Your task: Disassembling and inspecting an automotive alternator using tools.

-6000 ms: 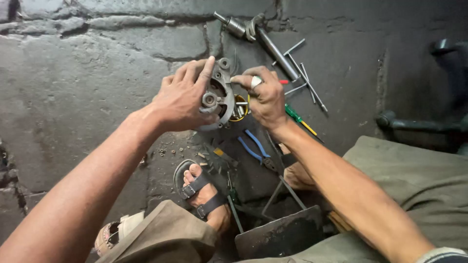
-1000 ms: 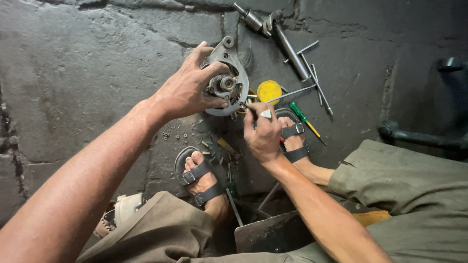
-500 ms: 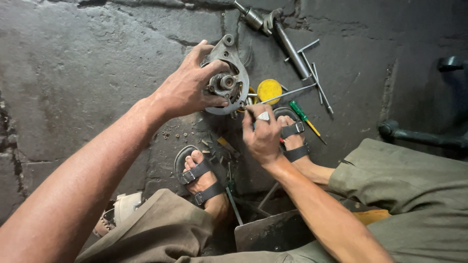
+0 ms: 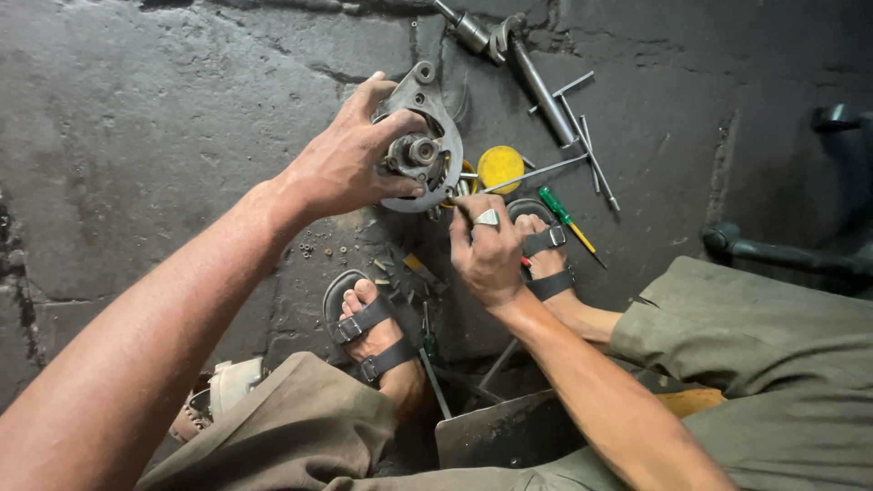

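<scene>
My left hand (image 4: 350, 164) grips a grey metal alternator housing (image 4: 427, 136) and holds it up above the floor, its hub and shaft facing me. My right hand (image 4: 486, 250), with a ring on one finger, is closed just below the housing's lower edge, pinching a thin tool whose tip touches the housing. The tool itself is mostly hidden by my fingers. A yellow round lid (image 4: 500, 168) lies right behind the housing.
Loose tools lie on the dark concrete floor: a green-handled screwdriver (image 4: 564, 216), several thin steel rods (image 4: 587, 150), a heavy socket bar (image 4: 518, 55). My sandalled feet (image 4: 373, 332) rest below. Small nuts (image 4: 318, 247) are scattered near my left wrist. A dark pipe (image 4: 782, 255) runs at right.
Six seconds ago both hands held the housing. My right hand has since dropped below it and closed on a thin tool. Over the last second almost nothing moved.
</scene>
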